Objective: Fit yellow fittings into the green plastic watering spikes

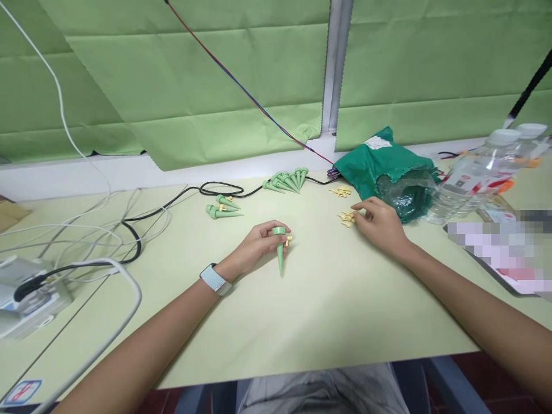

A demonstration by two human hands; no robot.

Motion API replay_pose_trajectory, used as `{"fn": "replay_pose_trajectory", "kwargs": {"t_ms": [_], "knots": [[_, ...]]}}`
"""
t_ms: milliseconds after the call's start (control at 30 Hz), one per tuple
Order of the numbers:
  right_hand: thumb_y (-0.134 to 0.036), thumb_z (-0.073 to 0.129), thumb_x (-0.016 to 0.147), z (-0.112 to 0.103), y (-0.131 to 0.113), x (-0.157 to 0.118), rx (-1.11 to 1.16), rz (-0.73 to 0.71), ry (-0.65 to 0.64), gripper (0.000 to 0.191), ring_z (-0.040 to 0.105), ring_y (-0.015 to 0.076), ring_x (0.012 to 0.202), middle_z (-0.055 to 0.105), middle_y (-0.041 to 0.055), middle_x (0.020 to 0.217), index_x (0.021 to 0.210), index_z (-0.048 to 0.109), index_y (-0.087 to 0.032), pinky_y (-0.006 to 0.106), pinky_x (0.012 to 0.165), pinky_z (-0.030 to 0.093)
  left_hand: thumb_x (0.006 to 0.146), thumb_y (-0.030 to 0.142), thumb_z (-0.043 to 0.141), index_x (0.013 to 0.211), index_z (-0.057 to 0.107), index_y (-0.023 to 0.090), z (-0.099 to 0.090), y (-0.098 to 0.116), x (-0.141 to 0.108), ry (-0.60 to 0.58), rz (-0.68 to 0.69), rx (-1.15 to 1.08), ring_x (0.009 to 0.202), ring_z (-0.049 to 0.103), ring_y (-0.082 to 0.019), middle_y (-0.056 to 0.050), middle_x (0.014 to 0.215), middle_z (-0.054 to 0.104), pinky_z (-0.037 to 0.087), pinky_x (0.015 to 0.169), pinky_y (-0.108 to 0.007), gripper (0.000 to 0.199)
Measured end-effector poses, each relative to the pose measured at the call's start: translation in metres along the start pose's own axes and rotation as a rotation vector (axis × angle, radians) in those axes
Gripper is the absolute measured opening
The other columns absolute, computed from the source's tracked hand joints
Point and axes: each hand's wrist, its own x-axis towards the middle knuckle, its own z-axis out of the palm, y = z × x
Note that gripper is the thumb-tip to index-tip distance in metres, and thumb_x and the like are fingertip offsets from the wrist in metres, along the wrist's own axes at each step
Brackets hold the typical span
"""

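My left hand (259, 246) is curled shut round a tapered green plastic spike (280, 253), tip down, a small yellow plastic piece (288, 238) at its head. My right hand (379, 224), half open, is on a heap of yellow pieces (347, 218) on the worktop (328, 322); can't tell if it's pinched one. A firm grip steadies that smooth taper.

View: one camera is worn on the person's head | Facing: it is directed forward and downward | Nearness: the left hand (259, 247) and the right hand (379, 224) are seen from close above, over the tabletop (328, 310) | Far edge: the green window blind (194, 75) is framed at the top
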Motion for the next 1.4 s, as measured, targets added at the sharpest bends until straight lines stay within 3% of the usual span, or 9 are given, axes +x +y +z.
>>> {"fn": "replay_pose_trajectory", "kwargs": {"t_ms": [100,267,367,633,833,1000,1167,1233,1400], "knots": [[-0.034,0.058,0.093,0.001,-0.022,-0.005,0.173,-0.022,-0.067,0.023,0.061,0.0185,0.073,0.070,0.0073,0.093,0.096,0.075,-0.018,0.033,0.069,0.046,0.084,0.030,0.075,0.105,0.069,0.018,0.005,0.001,-0.001,0.025,0.000,0.015,0.082,0.062,-0.015,-0.004,0.090,0.063,0.051,0.070,-0.026,0.025],[-0.045,0.061,0.093,0.015,-0.078,-0.028,0.728,0.123,-0.485,0.031,0.061,0.0169,0.069,0.070,0.0046,0.086,0.108,0.071,-0.019,0.029,0.062,0.048,0.083,0.035,0.077,0.120,0.069,0.019,0.023,-0.001,-0.005,-0.012,0.045,0.076,0.079,0.062,-0.017,-0.006,0.088,0.069,0.053,0.069,-0.028,0.041],[-0.044,0.066,0.091,0.023,-0.099,-0.041,0.845,0.114,-0.575,0.026,0.060,0.0160,0.070,0.069,0.0037,0.085,0.100,0.070,-0.020,0.028,0.063,0.047,0.082,0.034,0.079,0.121,0.071,0.018,0.032,-0.004,-0.006,-0.020,0.061,0.059,0.083,0.066,-0.018,-0.008,0.092,0.072,0.053,0.073,-0.029,0.043],[-0.042,0.070,0.089,0.023,-0.103,-0.048,0.932,0.185,-0.590,0.024,0.058,0.0145,0.065,0.069,0.0042,0.081,0.088,0.067,-0.018,0.027,0.060,0.046,0.082,0.034,0.079,0.126,0.071,0.019,0.038,-0.008,-0.008,-0.060,0.087,0.081,0.093,0.070,-0.023,-0.010,0.103,0.077,0.054,0.083,-0.034,0.047],[-0.041,0.065,0.092,0.018,-0.104,-0.046,0.920,0.203,-0.571,0.024,0.058,0.0123,0.062,0.069,0.0027,0.078,0.085,0.066,-0.018,0.026,0.059,0.046,0.083,0.032,0.078,0.138,0.062,0.021,0.035,-0.008,-0.010,-0.068,0.087,0.107,0.090,0.068,-0.021,-0.007,0.095,0.073,0.052,0.084,-0.034,0.059],[-0.046,0.068,0.089,0.021,-0.099,-0.038,1.053,0.315,-0.636,0.032,0.053,0.0102,0.055,0.067,0.0021,0.070,0.078,0.065,-0.017,0.024,0.053,0.043,0.081,0.031,0.080,0.120,0.070,0.016,0.037,-0.012,-0.005,0.003,0.137,0.050,0.086,0.068,-0.019,-0.007,0.091,0.071,0.053,0.081,-0.031,0.043],[-0.048,0.071,0.086,0.028,-0.096,-0.034,1.185,0.426,-0.703,0.035,0.055,0.0116,0.055,0.064,0.0021,0.067,0.073,0.062,-0.016,0.025,0.056,0.045,0.077,0.030,0.083,0.116,0.072,0.018,0.036,-0.015,-0.002,0.055,0.194,0.072,0.080,0.065,-0.016,-0.003,0.083,0.068,0.052,0.078,-0.029,0.042],[-0.049,0.068,0.088,0.027,-0.097,-0.036,1.137,0.384,-0.665,0.034,0.056,0.0124,0.057,0.063,0.0014,0.069,0.077,0.062,-0.017,0.026,0.058,0.047,0.077,0.030,0.083,0.115,0.073,0.018,0.035,-0.014,-0.002,0.056,0.192,0.057,0.080,0.065,-0.016,-0.003,0.083,0.067,0.052,0.077,-0.029,0.041],[-0.043,0.062,0.093,0.019,-0.100,-0.039,0.724,0.044,-0.429,0.024,0.056,0.0165,0.070,0.063,0.0027,0.075,0.087,0.067,-0.021,0.028,0.064,0.044,0.078,0.030,0.082,0.113,0.074,0.017,0.034,-0.014,-0.003,0.024,0.160,-0.020,0.079,0.064,-0.016,-0.003,0.083,0.066,0.052,0.077,-0.030,0.038]]}}
